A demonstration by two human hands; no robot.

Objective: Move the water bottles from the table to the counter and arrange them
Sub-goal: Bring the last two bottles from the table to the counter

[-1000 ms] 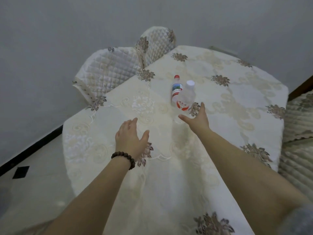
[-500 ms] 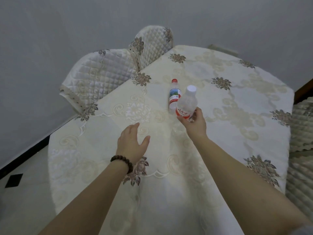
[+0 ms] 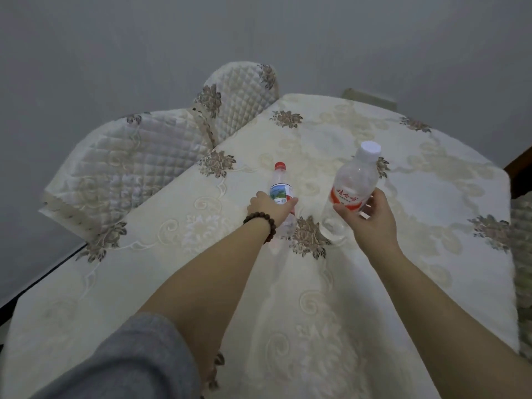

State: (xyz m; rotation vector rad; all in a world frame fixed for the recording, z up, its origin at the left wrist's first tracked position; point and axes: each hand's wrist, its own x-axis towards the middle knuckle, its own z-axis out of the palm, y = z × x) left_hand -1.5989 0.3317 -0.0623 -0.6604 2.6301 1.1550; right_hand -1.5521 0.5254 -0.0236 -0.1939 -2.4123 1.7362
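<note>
Pickup step. Right hand gripped the white-capped bottle, tilted and lifted off the worktop. Left hand was wrapped around the red-capped bottle, which stood upright on the cloth. Next, I'd guess: lift the second bottle, carry both to the counter, not in sight.

The left hand hides the lower label of the red-capped bottle. The words there are too small to read.
</note>
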